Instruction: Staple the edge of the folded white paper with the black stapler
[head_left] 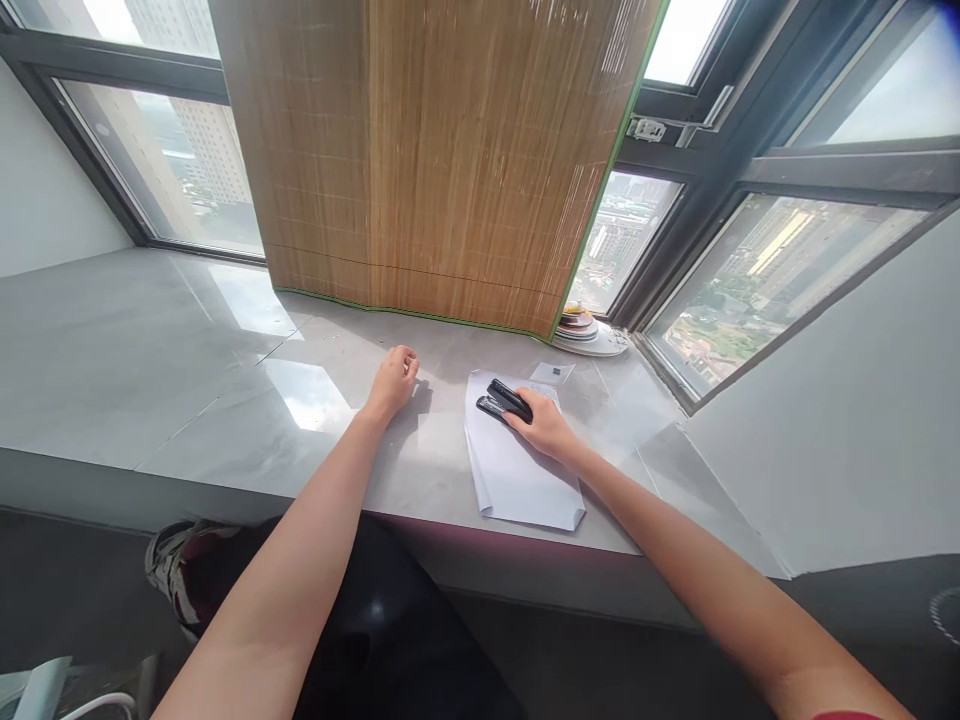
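A black stapler (507,397) lies over the upper part of some white paper sheets (517,470), its jaw end pointing left. My right hand (544,428) is closed around the stapler's rear end. The lower corners of the paper are bent. My left hand (395,378) rests on the grey window sill (442,470), left of the paper and apart from it. Its fingers are curled in, and no object shows in them. A small clear packet (552,373) with a dark mark lies just beyond the paper's top edge.
A bamboo mat (450,170) with green edging hangs in front of the window, its bottom near the sill. Stacked plates (589,335) stand by its right corner. Dark window frames (720,170) surround the glass. The sill's front edge runs above my legs.
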